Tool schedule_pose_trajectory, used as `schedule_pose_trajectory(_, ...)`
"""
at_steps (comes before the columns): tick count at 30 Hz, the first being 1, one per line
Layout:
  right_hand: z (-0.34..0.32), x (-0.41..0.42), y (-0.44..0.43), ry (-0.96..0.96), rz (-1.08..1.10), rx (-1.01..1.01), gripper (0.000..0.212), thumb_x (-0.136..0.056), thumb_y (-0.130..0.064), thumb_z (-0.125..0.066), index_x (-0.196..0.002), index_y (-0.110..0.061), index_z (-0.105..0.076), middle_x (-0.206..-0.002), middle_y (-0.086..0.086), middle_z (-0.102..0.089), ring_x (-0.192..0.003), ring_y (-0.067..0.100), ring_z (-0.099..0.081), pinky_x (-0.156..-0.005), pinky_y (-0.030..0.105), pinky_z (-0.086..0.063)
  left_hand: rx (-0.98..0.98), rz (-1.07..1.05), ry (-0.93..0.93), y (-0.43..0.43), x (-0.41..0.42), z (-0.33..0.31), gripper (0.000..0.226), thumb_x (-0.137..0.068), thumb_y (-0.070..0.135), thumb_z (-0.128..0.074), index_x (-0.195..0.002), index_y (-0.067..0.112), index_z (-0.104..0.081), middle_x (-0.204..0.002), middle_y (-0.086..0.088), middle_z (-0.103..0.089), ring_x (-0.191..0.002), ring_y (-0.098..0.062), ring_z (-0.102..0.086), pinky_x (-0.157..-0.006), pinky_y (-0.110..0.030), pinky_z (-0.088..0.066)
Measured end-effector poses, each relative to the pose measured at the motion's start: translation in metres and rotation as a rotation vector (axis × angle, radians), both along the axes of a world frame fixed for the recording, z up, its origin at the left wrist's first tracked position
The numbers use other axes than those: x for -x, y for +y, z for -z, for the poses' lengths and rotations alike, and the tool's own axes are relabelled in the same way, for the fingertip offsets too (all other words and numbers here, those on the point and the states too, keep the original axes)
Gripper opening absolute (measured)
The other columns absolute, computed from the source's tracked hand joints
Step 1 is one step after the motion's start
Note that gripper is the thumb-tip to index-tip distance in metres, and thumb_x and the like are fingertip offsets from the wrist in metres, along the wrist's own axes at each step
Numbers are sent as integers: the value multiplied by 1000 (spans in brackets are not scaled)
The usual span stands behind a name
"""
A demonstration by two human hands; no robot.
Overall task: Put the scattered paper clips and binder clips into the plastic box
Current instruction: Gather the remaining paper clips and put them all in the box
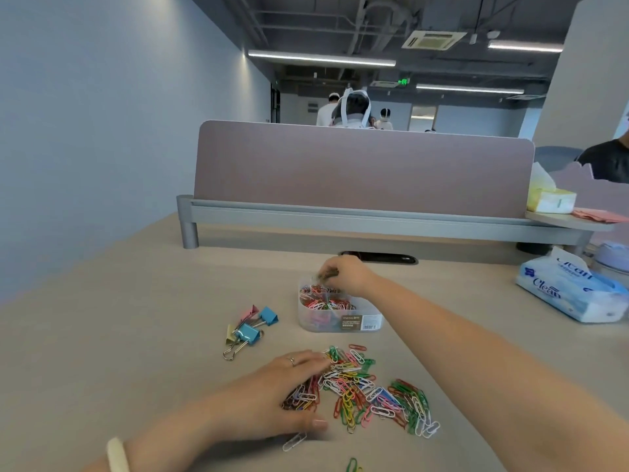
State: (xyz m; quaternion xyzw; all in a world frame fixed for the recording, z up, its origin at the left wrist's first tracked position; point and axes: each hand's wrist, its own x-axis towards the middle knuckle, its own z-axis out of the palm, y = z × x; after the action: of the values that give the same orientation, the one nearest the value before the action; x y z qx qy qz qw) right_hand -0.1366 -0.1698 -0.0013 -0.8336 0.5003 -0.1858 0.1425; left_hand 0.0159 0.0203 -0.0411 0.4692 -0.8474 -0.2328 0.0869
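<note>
The right hand [343, 274] is reached out over the far edge of the plastic box [338, 310], its fingers bunched together around what looks like a small pinch of paper clips, held just above the opening, presumably so they drop inside rather than spill on the surface [136, 318]. The box stands upright and already has a good layer of coloured clips in it; it seems divided inside, though I cannot tell which part she is aiming at. Nearer to the person, the left hand [272, 393] lies flat and spread on the edge of the loose paper clips [371, 386], fingers fanned apart and pressing down on some of them, probably raking them together for the next grab; it is not clamped on anything. Most of that pile remains on the surface in front of the box, with a stray white clip [294, 441] just by the thumb. The binder clips [250, 327] sit in a small cluster to the left of the box, untouched. I would say the job is roughly partway done, with the binder clips yet to go.
</note>
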Motion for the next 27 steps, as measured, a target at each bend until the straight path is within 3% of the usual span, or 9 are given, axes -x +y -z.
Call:
schedule_pose_trajectory(4,4,9,2,65,-26,-7,31,-80,0,-51,-105,-11,-67,-113,7,-66,-104,21,-59,-92,32,-47,-20,0,6,2,0,-2,72,-81,58,-50,-141,44,-11,-151,24,-7,-128,14,-4,-107,-11,-5)
schedule_pose_trajectory(10,7,23,23,77,-39,25,35,-89,-5,-41,-116,-15,-62,-125,5,-62,-114,20,-55,-101,33,-42,-20,1,-7,1,2,0,72,-81,58,-49,-141,43,-13,-151,23,-9,-129,14,-5,-107,-10,-5)
schedule_pose_trajectory(14,-3,35,55,-98,-55,-8,37,-92,-4,-37,-124,-13,-54,-130,3,-57,-120,14,-51,-100,21,-34,-20,14,-27,3,2,1,75,-79,62,-46,-142,41,-12,-151,24,-8,-132,13,-5,-108,-10,-5)
schedule_pose_trajectory(18,-4,59,110,-236,-124,-41,30,-95,-18,-44,-121,-21,-57,-122,-11,-58,-110,0,-50,-92,7,-36,-17,-2,-45,0,-12,-7,90,-64,74,-40,-141,42,-9,-150,27,-3,-131,16,-3,-99,4,-1)
schedule_pose_trajectory(20,6,75,142,-243,-157,-119,34,-93,-32,-45,-127,-27,-52,-128,-17,-51,-118,-3,-45,-98,11,-33,-70,0,-107,0,-19,-8,94,-67,71,-44,-142,39,3,-145,29,11,-132,13,8,-104,-3,2)
schedule_pose_trajectory(22,22,89,166,-122,-173,-182,54,-88,-48,-38,-139,-30,-33,-142,-18,-34,-131,-4,-28,-108,16,-19,-66,19,-226,3,-16,-2,101,-69,72,-48,-141,36,14,-141,25,24,-132,6,21,-110,-17,6)
schedule_pose_trajectory(24,39,95,175,-9,-152,-193,64,-88,-51,-32,-144,-26,-16,-153,-12,-17,-136,-3,-13,-110,15,-8,-8,-1,-298,5,-5,6,107,-67,76,-45,-141,32,19,-142,19,29,-130,1,27,-109,-21,10)
schedule_pose_trajectory(27,49,85,166,2,-135,-102,63,-91,-49,-29,-145,-21,-15,-153,-3,-21,-133,0,-21,-108,15,-15,76,-84,-264,-1,16,12,107,-68,78,-39,-143,25,16,-152,9,21,-138,-4,19,-111,-21,9)
